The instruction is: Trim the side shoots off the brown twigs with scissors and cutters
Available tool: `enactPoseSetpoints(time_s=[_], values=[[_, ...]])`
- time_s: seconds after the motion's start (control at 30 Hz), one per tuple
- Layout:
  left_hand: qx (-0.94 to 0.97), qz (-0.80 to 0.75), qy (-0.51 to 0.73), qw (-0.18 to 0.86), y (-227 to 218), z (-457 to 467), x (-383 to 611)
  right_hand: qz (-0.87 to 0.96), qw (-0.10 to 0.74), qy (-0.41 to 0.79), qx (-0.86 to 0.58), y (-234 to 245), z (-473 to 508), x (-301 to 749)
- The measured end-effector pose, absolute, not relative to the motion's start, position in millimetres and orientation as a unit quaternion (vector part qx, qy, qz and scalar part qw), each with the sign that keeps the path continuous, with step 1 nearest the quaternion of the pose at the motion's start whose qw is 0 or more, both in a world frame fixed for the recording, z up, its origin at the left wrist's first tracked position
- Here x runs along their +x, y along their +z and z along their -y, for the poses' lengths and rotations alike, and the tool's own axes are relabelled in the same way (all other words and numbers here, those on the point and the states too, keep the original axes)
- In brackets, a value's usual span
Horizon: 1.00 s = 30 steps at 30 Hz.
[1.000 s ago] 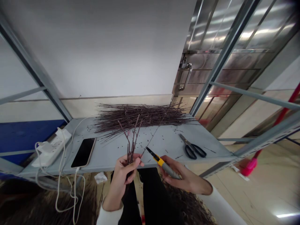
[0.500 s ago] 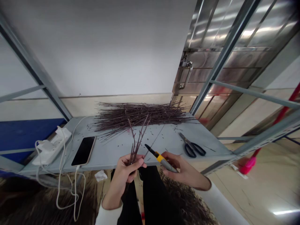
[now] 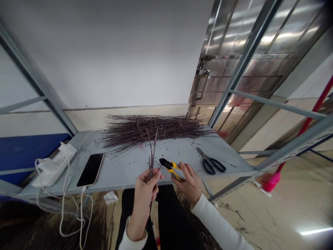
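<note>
My left hand point(image 3: 145, 185) is closed around the lower end of a few thin dark twigs point(image 3: 152, 149) that stand upright in front of me. My right hand point(image 3: 188, 180) grips a pair of yellow-and-black cutters point(image 3: 169, 167), with the black jaws right beside the twigs just above my left fingers. Both hands hover over the front edge of a grey metal shelf point(image 3: 182, 158). A large heap of the same reddish-brown twigs point(image 3: 153, 128) lies across the back of the shelf.
Black-handled scissors point(image 3: 210, 162) lie on the shelf's right part. A black phone point(image 3: 91, 169) rests on the left with a white cable, beside a white power strip point(image 3: 54, 165). Small twig bits dot the shelf. Cut twigs litter the floor point(image 3: 273, 211) below. Grey frame posts stand either side.
The twigs in my left hand have gathered into a tighter upright bunch. My right hand has turned and brought the cutters' jaws leftward, up against the twigs. The view shifted slightly.
</note>
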<state>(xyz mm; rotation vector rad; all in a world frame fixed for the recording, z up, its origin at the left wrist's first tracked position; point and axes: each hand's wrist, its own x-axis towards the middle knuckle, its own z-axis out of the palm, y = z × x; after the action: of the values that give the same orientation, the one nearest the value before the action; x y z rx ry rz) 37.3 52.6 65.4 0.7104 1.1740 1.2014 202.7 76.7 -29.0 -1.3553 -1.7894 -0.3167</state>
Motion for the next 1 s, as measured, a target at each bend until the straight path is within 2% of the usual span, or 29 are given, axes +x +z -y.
enactPoseSetpoints(time_s=[0.13,0.3,0.5,0.67,0.73,0.83,1.0], values=[[0.343,-0.513,0.521,0.589,58.4,-59.5,37.0,0.703,0.418,0.059,-0.573,-19.7,-70.1,195.8],[0.413,-0.496,0.506,0.572,49.2,-66.7,25.2,0.678,0.407,0.356,-0.498,13.5,-58.1,199.1],[0.472,-0.48,0.485,0.559,49.8,-66.6,13.1,0.553,0.336,0.686,-0.334,20.3,-56.5,217.5],[0.505,-0.471,0.47,0.551,47.6,-67.6,12.5,0.404,0.263,0.861,-0.16,-3.6,-57.3,221.2],[0.512,-0.469,0.463,0.551,44.5,-69.2,13.8,0.344,0.233,0.905,-0.096,-17.2,-57.9,218.3],[0.521,-0.475,0.451,0.547,39.0,-72.6,15.4,0.31,0.254,0.914,-0.066,-32.2,-57.6,211.1],[0.537,-0.504,0.423,0.528,31.8,-76.5,16.3,0.387,0.345,0.832,-0.2,-28.2,-53.2,200.7]])
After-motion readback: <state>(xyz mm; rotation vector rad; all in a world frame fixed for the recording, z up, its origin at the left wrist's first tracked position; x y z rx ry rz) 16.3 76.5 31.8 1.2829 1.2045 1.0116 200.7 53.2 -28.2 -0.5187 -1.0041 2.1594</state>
